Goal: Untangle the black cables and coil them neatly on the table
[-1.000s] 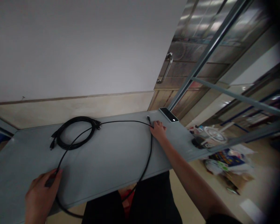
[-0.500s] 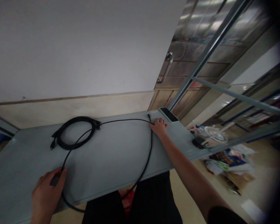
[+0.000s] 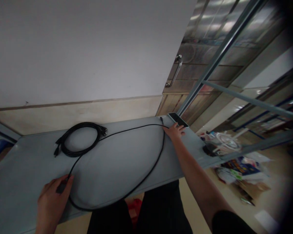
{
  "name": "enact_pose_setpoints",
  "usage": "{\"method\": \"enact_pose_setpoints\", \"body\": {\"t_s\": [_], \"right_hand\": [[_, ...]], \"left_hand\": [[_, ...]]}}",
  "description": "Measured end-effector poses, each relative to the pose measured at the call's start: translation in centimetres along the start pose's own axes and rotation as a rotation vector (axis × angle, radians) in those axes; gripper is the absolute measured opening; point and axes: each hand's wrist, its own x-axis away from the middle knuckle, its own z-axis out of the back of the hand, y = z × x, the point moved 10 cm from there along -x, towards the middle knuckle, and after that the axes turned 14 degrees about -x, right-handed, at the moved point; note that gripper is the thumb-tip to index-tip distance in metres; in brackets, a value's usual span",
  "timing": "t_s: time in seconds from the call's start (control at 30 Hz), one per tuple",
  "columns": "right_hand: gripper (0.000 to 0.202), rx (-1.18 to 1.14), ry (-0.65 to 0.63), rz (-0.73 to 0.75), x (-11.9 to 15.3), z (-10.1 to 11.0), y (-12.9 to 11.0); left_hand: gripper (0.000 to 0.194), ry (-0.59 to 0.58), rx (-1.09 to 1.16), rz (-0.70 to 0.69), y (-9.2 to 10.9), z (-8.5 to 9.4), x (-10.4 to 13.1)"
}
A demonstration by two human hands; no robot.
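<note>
Black thin cable (image 3: 127, 195) is laid in a wide loop on the grey flat desk (image 3: 117, 162), its curve sagging past the near edge. One end is pinched in the curled fingers of the left hand (image 3: 52, 200); the other end is pressed under the fingertips of the right hand (image 3: 175, 131), just beside a dark flat phone (image 3: 177, 119). A separate coiled black cable bundle (image 3: 79, 143) is seen further back. No writing can be read; the plugs are too small to make out.
</note>
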Motion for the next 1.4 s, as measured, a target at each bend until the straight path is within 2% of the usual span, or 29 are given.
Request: {"method": "enact_pose_setpoints", "body": {"t_s": [0.2, 0.37, 0.67, 1.07, 1.27, 1.33, 1.4], "right_hand": [[0.106, 0.010, 0.077, 0.081, 0.6, 0.5, -0.8], [0.103, 0.003, 0.054, 0.114, 1.2, 0.1, -0.8], [0.119, 0.009, -0.023, 0.058, -1.7, -0.9, 0.9], [0.126, 0.020, -0.009, 0.046, -2.2, -0.6, 0.9], [0.107, 0.019, 0.098, 0.173, 0.2, 0.8, -0.8], [0.090, 0.036, 0.113, 0.232, 1.4, 1.2, -1.7], [0.065, 0.059, 0.066, 0.293, 2.3, 0.9, -2.6]], "left_hand": [[0.044, 0.012, 0.038, -0.036, 0.6, 0.4, 0.0], [0.045, -0.009, 0.033, -0.016, 0.0, -0.2, 0.1], [0.047, 0.023, 0.025, -0.040, 0.3, -0.6, -0.1], [0.045, 0.050, 0.022, -0.072, 0.7, -0.4, 0.0], [0.040, 0.025, 0.006, -0.077, 1.0, -0.5, 0.2], [0.039, 0.002, -0.014, -0.055, 0.9, -0.7, 0.2], [0.043, -0.007, -0.022, -0.060, 1.0, -0.8, 0.2]]}}
